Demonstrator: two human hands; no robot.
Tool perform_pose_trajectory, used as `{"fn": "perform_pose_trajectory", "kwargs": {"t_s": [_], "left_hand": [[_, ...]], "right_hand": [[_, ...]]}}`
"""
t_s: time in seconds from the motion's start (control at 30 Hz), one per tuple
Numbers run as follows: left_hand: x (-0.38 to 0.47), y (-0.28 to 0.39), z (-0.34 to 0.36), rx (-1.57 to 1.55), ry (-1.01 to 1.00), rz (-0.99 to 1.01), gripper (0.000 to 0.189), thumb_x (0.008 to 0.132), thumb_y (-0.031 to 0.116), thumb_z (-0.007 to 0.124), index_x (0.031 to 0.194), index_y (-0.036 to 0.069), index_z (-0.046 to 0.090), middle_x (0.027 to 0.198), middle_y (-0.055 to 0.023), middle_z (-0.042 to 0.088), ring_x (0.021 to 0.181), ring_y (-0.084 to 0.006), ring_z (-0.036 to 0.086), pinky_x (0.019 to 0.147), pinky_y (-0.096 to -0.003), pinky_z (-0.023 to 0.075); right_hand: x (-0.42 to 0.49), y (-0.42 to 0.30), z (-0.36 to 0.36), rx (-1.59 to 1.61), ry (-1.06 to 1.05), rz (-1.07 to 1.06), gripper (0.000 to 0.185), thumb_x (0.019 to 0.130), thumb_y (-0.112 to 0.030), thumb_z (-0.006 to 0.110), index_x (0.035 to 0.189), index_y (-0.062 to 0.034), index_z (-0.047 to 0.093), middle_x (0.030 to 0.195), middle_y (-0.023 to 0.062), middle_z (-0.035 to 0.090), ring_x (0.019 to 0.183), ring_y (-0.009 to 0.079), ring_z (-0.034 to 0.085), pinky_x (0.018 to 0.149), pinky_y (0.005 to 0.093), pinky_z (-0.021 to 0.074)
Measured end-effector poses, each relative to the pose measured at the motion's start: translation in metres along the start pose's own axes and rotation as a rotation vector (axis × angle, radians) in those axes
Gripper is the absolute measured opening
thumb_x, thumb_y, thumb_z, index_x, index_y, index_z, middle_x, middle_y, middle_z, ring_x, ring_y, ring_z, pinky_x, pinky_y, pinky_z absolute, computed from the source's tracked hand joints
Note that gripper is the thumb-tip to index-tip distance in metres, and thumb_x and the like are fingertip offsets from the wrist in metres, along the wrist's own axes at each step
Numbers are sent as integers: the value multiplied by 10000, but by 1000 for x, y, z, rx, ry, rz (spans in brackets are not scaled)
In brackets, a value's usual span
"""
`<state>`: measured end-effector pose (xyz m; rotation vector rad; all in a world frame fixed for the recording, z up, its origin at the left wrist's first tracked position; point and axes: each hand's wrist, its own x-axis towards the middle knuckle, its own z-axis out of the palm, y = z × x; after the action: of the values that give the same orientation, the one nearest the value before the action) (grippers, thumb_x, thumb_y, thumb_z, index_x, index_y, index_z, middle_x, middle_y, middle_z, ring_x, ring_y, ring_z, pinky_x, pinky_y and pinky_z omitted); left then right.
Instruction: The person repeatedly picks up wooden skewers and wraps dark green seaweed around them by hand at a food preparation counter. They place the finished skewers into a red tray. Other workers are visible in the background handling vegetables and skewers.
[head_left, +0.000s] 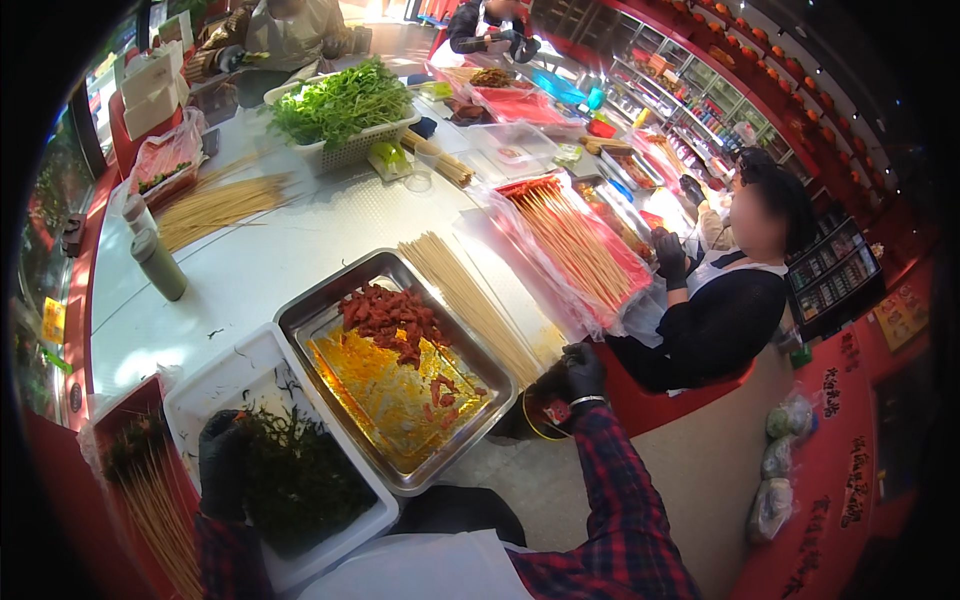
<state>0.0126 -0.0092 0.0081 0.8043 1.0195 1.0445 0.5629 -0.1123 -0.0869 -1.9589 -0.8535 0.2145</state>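
My left hand (223, 465), in a black glove, is at the left side of a white plastic tray (281, 352) of dark green leafy herbs (300, 480); a small reddish bit shows at its fingertips. My right hand (583, 371), also black-gloved, is off the table's near edge, by the lower ends of a bundle of bamboo skewers (472, 300); its fingers are curled, and whether they hold anything cannot be told. Between the hands lies a steel tray (491, 367) with marinated red meat strips (394, 315) piled at its far end and orange oil below.
A red tray of skewered greens (146, 457) stands left. Lined trays of skewers (574, 240) lie right, beside a seated co-worker (720, 322). Farther off are a green bottle (159, 266), loose skewers (225, 206) and a basket of leafy greens (360, 142). Other people work around the table.
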Motion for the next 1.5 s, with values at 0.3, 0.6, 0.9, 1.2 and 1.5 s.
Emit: {"fn": "perform_pose_trajectory", "kwargs": {"t_s": [0.3, 0.6, 0.9, 1.2, 1.5], "left_hand": [[4, -6, -9, -17, -8, 7, 103, 752, 29, 592, 854, 16, 603, 735, -22, 604, 639, -113, 569, 604, -226, 475], [3, -5, -5, -24, 16, 19, 94, 756, 33, 597, 849, 23, 602, 721, -14, 597, 620, -104, 562, 581, -220, 471], [2, -3, 5, -38, 8, 9, 91, 757, 49, 604, 847, 32, 603, 717, -10, 591, 605, -96, 549, 566, -220, 461], [3, -4, -5, -98, -9, -34, 139, 803, 114, 626, 916, 31, 622, 753, 10, 588, 643, -70, 520, 587, -199, 427], [-8, 5, -4, -258, -19, -142, 154, 825, 145, 631, 938, 40, 635, 782, 21, 597, 686, -53, 523, 622, -185, 436]], "right_hand": [[-3, -28, 16, -143, -177, 1, 141, 680, -67, 671, 783, -44, 578, 696, 89, 620, 654, 201, 611, 618, 316, 473], [27, 20, 3, -294, -59, -89, 109, 607, -35, 632, 653, -32, 533, 559, 93, 542, 556, 156, 554, 534, 302, 441], [16, -11, 2, -635, -249, -92, 150, 625, -79, 657, 672, -45, 519, 610, 152, 555, 605, 290, 585, 573, 373, 452], [-17, -120, 15, 301, -519, 231, 167, 694, 5, 622, 841, -45, 561, 682, 83, 605, 523, 130, 543, 437, 231, 419], [-152, -284, 157, 925, -1214, 284, 178, 738, -32, 601, 913, -16, 572, 759, 34, 571, 602, 88, 492, 532, 208, 379]]}}
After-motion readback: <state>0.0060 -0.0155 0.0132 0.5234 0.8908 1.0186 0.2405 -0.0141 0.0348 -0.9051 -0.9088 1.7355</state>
